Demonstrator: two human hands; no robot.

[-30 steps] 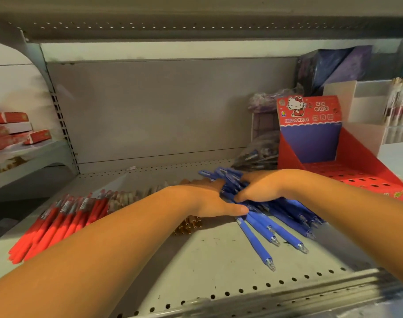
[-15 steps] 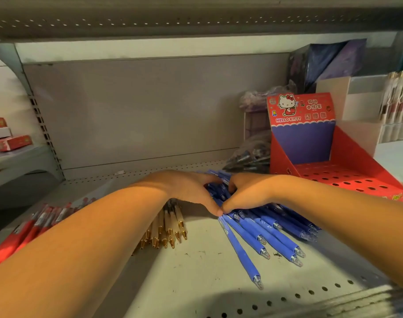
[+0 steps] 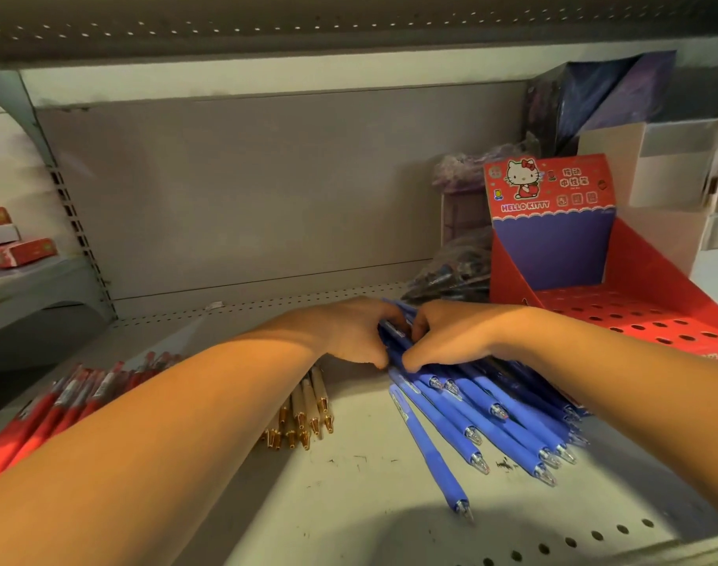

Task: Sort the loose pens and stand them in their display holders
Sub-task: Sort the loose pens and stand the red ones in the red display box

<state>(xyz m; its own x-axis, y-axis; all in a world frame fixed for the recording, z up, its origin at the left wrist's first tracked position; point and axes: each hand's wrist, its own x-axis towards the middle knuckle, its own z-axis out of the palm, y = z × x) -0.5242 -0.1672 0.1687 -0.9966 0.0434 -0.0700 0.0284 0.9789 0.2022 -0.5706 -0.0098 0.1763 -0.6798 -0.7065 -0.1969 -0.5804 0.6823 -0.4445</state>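
A heap of blue pens (image 3: 484,418) lies on the pale shelf (image 3: 365,500), tips fanned toward me. My left hand (image 3: 349,332) and my right hand (image 3: 451,337) press together around the upper ends of this bundle, fingers curled on the barrels. Left of them, partly under my left forearm, lie several beige pens with gold tips (image 3: 304,414). A pile of red pens (image 3: 63,398) sits at the far left. A red Hello Kitty display holder (image 3: 635,275) with a perforated floor stands at the right, with no pens in its holes.
Dark plastic bags of pens (image 3: 451,275) lie behind the blue heap beside the holder. A white display box (image 3: 668,173) and a purple pack (image 3: 594,96) stand at the back right. Red boxes (image 3: 22,251) rest on the neighbouring shelf at left. An upper shelf overhangs.
Both hands have closed in from the sides, squeezing the blue pens into a tighter bundle. The view has shifted right, so the red pens sit further left.
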